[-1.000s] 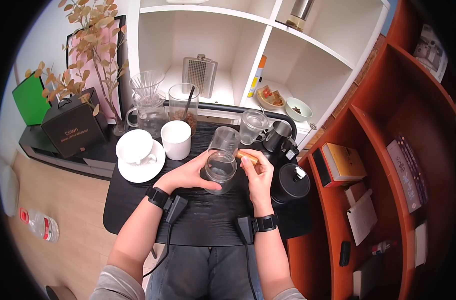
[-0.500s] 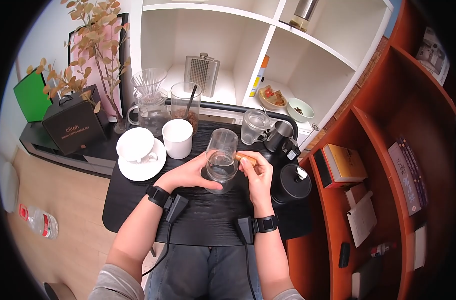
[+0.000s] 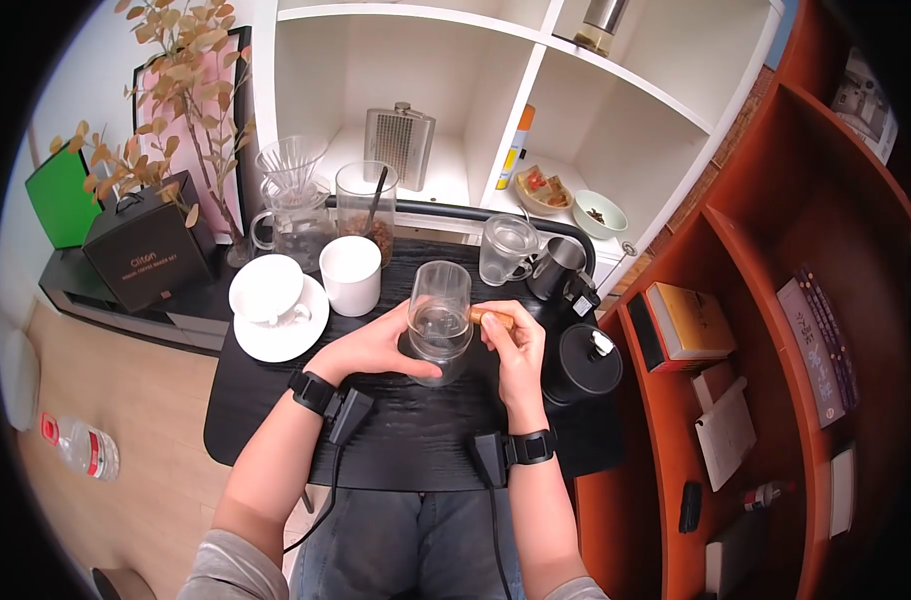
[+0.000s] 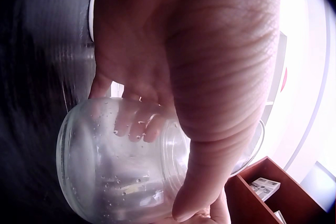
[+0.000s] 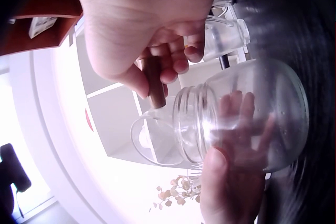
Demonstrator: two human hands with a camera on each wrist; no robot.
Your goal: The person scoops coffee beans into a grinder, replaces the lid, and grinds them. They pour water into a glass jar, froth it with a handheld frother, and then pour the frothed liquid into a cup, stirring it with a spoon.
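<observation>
In the head view, my left hand (image 3: 370,345) grips the clear glass jar (image 3: 435,372) from its left side over the black table. Its thumb and fingers lie around the jar (image 4: 115,166) in the left wrist view, where droplets show on the glass. My right hand (image 3: 518,365) pinches a short wooden handle (image 3: 492,316) joined to a clear glass piece (image 3: 441,285) at the jar's mouth. The right wrist view shows the handle (image 5: 152,79) between thumb and fingers, and the glass piece (image 5: 165,137) against the jar's ridged neck. Whether it is seated there I cannot tell.
A white mug (image 3: 351,278) and a white cup (image 3: 265,288) on a saucer (image 3: 300,345) stand left. Behind are a glass of beans (image 3: 365,215) and a dripper (image 3: 290,165). To the right are a glass cup (image 3: 506,250), metal pitcher (image 3: 553,268) and black canister (image 3: 585,362).
The handled glass piece has turned slightly and now lines up more closely above the jar. The wooden handle lies more level. Both hands keep their holds.
</observation>
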